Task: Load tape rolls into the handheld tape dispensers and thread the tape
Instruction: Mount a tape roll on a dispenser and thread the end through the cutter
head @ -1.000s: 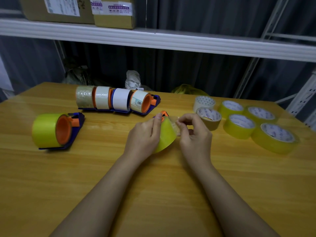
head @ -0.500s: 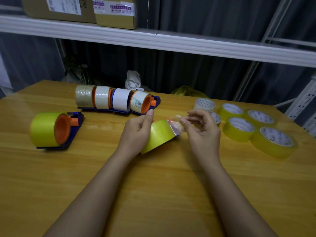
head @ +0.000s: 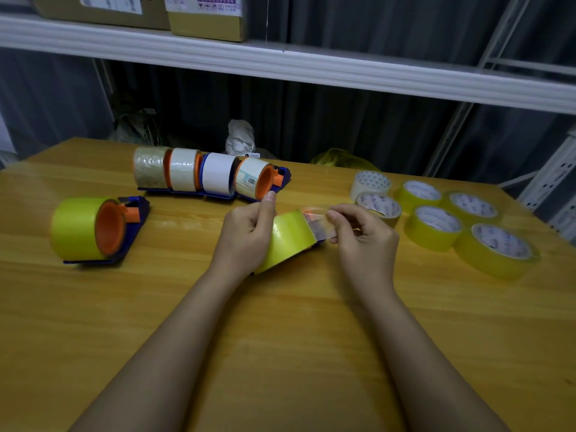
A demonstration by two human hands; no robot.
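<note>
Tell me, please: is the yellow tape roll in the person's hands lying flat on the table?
No. The left hand grips the yellow tape roll tilted above the table, while the right hand pinches its tape end.

The left hand (head: 246, 232) hides most of the dispenser behind the yellow tape roll (head: 288, 240); box labels (head: 202, 1) are cut off at the top edge

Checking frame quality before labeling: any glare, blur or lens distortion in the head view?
Head view: dim, warm light; soft glare patch on the table left of the left hand; the clear tape strip pinched by the right hand glints, its edges hard to trace; wide-angle bending curves the shelf; dark background lacks detail; hands look sharp.
</note>
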